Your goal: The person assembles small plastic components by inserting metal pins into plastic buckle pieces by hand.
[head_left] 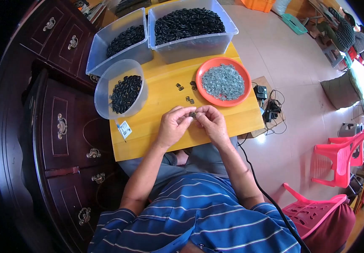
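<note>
Our hands [193,120] pinch one small clip [193,114] together | three clips [187,91] lie on table [165,84] | orange plate [203,71] full | bins [190,42] full.

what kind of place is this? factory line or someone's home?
Probably a small home-style workshop doing hand assembly. Clear bins of black parts and an orange plate of small metal pieces sit on a yellow table, with dark wooden drawers and pink plastic chairs nearby.
</note>
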A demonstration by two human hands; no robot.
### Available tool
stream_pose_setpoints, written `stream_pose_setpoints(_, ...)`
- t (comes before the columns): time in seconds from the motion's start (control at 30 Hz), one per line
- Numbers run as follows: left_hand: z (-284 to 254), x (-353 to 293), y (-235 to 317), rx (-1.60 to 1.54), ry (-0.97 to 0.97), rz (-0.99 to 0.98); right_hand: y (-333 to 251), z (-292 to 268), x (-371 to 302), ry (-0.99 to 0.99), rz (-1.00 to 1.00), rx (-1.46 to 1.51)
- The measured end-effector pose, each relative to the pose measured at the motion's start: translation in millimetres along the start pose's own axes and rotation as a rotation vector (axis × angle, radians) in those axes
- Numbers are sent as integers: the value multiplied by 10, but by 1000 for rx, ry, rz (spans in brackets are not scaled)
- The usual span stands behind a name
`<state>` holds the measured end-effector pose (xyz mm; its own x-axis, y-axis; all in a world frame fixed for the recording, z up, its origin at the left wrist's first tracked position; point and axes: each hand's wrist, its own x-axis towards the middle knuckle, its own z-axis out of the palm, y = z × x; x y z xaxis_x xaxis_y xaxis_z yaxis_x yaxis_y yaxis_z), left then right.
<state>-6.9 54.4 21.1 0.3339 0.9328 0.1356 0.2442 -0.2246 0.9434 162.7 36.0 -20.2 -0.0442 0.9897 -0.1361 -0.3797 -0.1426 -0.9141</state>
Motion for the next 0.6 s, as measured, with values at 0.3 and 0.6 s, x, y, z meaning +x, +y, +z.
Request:
stream_pose_setpoints(0.3, -43, 7, 8, 1, -45, -7, -10, 3, -16, -9, -16, -5)
stream_pose_setpoints(0.6, -62, 29, 92, 23, -40, 33, -39, 37, -1, -5, 22, 99)
